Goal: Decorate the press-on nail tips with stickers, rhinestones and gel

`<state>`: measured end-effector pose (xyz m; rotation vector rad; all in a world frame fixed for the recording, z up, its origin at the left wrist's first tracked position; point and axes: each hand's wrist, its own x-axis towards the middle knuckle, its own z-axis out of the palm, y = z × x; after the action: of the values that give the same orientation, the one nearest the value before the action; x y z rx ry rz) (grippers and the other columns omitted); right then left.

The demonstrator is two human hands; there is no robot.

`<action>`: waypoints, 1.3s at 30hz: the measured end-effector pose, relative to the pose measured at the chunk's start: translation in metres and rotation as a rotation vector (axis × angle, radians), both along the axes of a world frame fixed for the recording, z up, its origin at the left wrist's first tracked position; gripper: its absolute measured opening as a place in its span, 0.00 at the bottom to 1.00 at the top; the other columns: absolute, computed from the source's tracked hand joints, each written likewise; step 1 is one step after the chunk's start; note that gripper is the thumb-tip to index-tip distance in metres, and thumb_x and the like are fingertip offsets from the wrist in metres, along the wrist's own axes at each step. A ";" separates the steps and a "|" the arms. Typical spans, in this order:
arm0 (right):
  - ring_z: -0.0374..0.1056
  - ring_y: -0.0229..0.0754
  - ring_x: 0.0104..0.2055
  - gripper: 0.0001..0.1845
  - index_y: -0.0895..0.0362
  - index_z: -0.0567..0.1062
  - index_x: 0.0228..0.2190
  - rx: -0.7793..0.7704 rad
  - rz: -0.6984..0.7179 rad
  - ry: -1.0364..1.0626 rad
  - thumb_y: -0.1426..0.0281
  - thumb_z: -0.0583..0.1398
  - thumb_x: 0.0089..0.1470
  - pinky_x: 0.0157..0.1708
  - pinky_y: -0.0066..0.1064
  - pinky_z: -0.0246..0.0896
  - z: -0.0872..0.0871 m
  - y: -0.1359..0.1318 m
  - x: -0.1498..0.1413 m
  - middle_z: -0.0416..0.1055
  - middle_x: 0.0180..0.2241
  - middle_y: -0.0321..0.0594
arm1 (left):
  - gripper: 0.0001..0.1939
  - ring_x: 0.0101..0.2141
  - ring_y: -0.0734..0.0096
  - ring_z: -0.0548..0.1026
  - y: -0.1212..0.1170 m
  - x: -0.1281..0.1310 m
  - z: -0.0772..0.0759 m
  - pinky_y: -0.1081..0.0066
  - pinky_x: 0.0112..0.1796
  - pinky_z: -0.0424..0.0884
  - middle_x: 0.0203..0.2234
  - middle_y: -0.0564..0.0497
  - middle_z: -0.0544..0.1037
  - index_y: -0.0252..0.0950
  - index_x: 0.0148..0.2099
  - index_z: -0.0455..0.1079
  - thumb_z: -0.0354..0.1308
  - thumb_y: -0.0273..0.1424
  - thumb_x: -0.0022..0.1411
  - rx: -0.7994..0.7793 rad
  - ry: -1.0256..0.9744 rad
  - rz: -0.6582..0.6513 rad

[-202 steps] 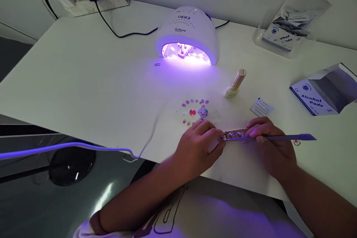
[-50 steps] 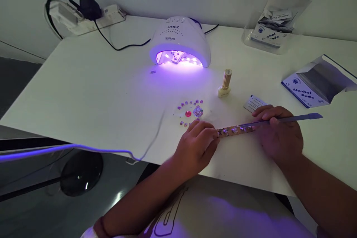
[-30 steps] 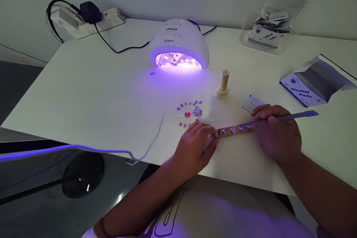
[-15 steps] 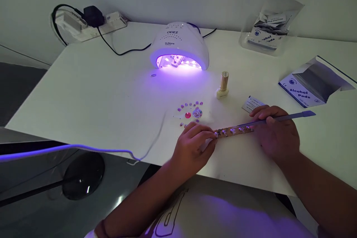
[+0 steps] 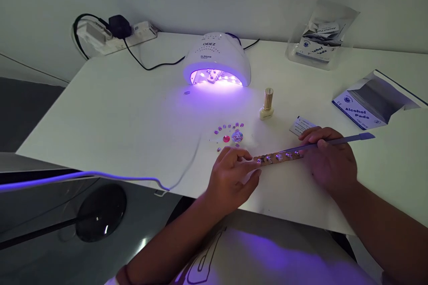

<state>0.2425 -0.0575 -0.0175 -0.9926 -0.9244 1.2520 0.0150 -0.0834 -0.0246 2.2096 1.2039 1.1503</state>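
Observation:
A narrow brown strip (image 5: 274, 158) carrying several shiny gem-studded pieces, probably false nail tips, lies on the white table (image 5: 133, 129). At the strip's left end is my left hand (image 5: 230, 176), its thumb and fingers apart; the index fingertip is close to or touching the end piece. My right hand (image 5: 331, 158) is closed on a long slim tool with a flat flared end, like nail tweezers (image 5: 354, 138), its thin tip pointing left above the strip. Fingers of that hand cover the strip's right end; whether they grip it too is hidden.
A lit nail lamp (image 5: 217, 60) glows purple at the back. Bottle of nail polish (image 5: 266, 104), loose gems (image 5: 237, 136), a sachet (image 5: 301, 125), an alcohol pads box (image 5: 361, 107) and bagged pads (image 5: 317, 44) stand around. A power strip (image 5: 130, 42) lies back left.
My left thumb and fingers have spread apart, letting go of the strip's left end. My right hand keeps its hold on the tool. The view has shifted slightly.

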 end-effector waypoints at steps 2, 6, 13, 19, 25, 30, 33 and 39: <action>0.67 0.40 0.35 0.04 0.52 0.78 0.25 -0.003 -0.004 -0.006 0.67 0.64 0.49 0.35 0.31 0.66 0.000 0.000 0.000 0.70 0.27 0.37 | 0.07 0.34 0.70 0.68 0.000 0.000 0.001 0.68 0.34 0.69 0.34 0.49 0.73 0.37 0.37 0.74 0.62 0.21 0.55 -0.008 0.000 0.003; 0.67 0.39 0.36 0.03 0.53 0.78 0.25 -0.016 -0.022 0.004 0.67 0.65 0.49 0.34 0.30 0.67 0.000 0.000 0.000 0.70 0.28 0.37 | 0.06 0.35 0.68 0.69 0.000 -0.007 0.004 0.66 0.35 0.68 0.34 0.48 0.73 0.36 0.36 0.73 0.60 0.21 0.56 -0.003 -0.006 0.032; 0.67 0.41 0.37 0.04 0.52 0.77 0.25 -0.025 -0.022 0.024 0.66 0.65 0.48 0.30 0.31 0.66 -0.001 0.001 0.001 0.70 0.29 0.38 | 0.13 0.45 0.55 0.69 0.016 -0.039 0.012 0.56 0.45 0.68 0.40 0.42 0.74 0.34 0.48 0.74 0.59 0.30 0.60 -0.034 0.338 0.216; 0.68 0.41 0.36 0.07 0.52 0.77 0.25 0.018 0.001 0.059 0.63 0.67 0.46 0.35 0.34 0.67 0.000 0.006 0.005 0.71 0.27 0.36 | 0.44 0.59 0.40 0.59 0.041 -0.037 0.015 0.46 0.54 0.60 0.60 0.38 0.66 0.35 0.66 0.58 0.64 0.52 0.53 -0.327 0.751 0.313; 0.69 0.42 0.35 0.07 0.52 0.77 0.25 0.077 0.018 0.047 0.62 0.66 0.49 0.36 0.36 0.67 -0.001 0.011 0.009 0.71 0.25 0.36 | 0.40 0.58 0.43 0.62 0.057 -0.038 0.022 0.46 0.54 0.58 0.60 0.43 0.67 0.45 0.68 0.52 0.60 0.50 0.58 -0.347 0.850 0.214; 0.68 0.41 0.35 0.07 0.53 0.78 0.26 0.088 0.010 0.053 0.63 0.66 0.49 0.31 0.33 0.65 -0.002 0.011 0.008 0.72 0.27 0.37 | 0.34 0.54 0.49 0.65 0.065 -0.041 0.021 0.49 0.53 0.60 0.54 0.44 0.71 0.45 0.66 0.56 0.61 0.41 0.60 -0.350 0.709 0.210; 0.68 0.42 0.35 0.08 0.53 0.78 0.26 0.082 -0.005 0.041 0.62 0.66 0.49 0.30 0.34 0.65 -0.002 0.012 0.008 0.72 0.27 0.37 | 0.31 0.47 0.57 0.68 0.068 -0.045 0.016 0.54 0.49 0.64 0.43 0.47 0.73 0.43 0.64 0.59 0.60 0.33 0.60 -0.353 0.494 0.189; 0.68 0.42 0.35 0.08 0.52 0.77 0.27 0.201 0.072 0.123 0.61 0.65 0.50 0.35 0.36 0.64 -0.001 0.006 0.007 0.71 0.25 0.35 | 0.22 0.27 0.76 0.66 0.073 -0.054 0.029 0.72 0.30 0.67 0.27 0.57 0.65 0.39 0.57 0.65 0.58 0.31 0.60 -0.551 0.001 0.016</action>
<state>0.2495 -0.0512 -0.0186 -0.7226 -0.9757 1.2388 -0.0387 -0.0103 0.0043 1.7825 1.3443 0.7071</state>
